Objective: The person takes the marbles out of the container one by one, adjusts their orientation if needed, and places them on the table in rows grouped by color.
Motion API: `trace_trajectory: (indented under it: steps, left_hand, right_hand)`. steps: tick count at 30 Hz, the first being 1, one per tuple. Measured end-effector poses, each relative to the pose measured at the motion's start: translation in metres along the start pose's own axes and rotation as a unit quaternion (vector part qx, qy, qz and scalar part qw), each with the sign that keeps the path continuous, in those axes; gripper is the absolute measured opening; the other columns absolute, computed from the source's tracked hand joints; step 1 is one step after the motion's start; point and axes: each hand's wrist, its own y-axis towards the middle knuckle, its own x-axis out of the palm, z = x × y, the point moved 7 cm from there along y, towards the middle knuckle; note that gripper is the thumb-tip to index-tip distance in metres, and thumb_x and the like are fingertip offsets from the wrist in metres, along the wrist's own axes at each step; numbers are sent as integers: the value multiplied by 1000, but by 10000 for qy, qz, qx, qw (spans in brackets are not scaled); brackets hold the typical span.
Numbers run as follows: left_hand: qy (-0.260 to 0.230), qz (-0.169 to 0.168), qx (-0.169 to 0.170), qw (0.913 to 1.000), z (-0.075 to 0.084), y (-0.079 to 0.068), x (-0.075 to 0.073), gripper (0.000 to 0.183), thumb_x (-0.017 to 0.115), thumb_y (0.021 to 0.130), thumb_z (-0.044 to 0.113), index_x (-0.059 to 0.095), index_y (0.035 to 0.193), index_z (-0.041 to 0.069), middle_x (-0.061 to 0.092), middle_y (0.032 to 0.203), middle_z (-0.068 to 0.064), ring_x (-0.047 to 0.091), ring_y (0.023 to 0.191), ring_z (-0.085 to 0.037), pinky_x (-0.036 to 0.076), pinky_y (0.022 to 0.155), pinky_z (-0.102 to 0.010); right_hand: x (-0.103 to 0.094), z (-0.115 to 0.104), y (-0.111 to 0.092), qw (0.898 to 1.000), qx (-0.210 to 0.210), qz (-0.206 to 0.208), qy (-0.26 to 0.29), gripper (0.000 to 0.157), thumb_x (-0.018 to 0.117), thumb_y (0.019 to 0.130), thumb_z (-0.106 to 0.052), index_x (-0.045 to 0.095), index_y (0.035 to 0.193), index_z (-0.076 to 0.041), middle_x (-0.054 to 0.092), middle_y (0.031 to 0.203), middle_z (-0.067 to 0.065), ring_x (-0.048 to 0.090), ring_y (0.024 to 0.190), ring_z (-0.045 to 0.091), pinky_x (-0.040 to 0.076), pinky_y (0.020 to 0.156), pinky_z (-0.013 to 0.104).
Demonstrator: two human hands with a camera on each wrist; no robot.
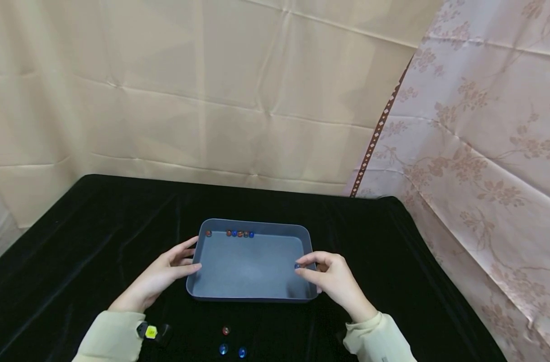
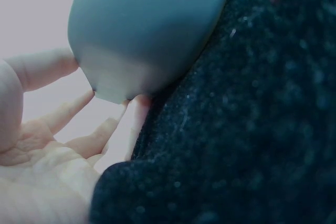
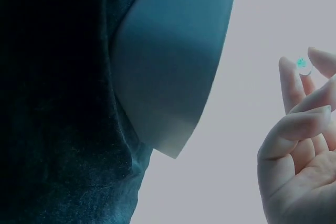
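A shallow blue-grey tray (image 1: 252,266) lies on the black cloth. Along its far wall sit several marbles (image 1: 240,234), brown-red and blue, with one brown marble (image 1: 209,233) apart at the far left corner. My left hand (image 1: 168,269) holds the tray's left side, its thumb over the rim and fingertips against the outer wall, as the left wrist view shows. Above the tray's right side, my right hand (image 1: 331,279) pinches a blue marble (image 1: 297,265) between thumb and fingers. The same clear marble (image 3: 302,63) shows between the fingertips in the right wrist view.
In front of the tray, a red marble (image 1: 226,330) and two blue marbles, one left (image 1: 223,348) and one right (image 1: 242,352), lie on the black cloth (image 1: 98,241). A beige curtain (image 1: 188,100) hangs behind, and a floral pink curtain (image 1: 483,151) at the right.
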Motion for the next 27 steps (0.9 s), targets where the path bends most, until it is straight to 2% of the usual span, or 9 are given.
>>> trace_trajectory:
  steps: [10,27]
  left_hand:
    - [27,13,-31,10000,0,0,0,75,59,98,25,17,159,15,30,154,-29,47,132,-41,40,107,-62]
    - [-10,13,-8,10000,-1,1,-1,76,60,98,26,17,159,15,30,154,-29,47,132,-41,40,108,-62]
  right_hand:
    - [-1,3,-6,9999,-27,-37,-131,23,75,86,-19,73,103,-4,71,102,13,49,49,6,45,45,23]
    - [8,1,-23,9980,25,-634,58,29,74,87,-19,71,107,2,70,95,11,50,49,3,49,46,24]
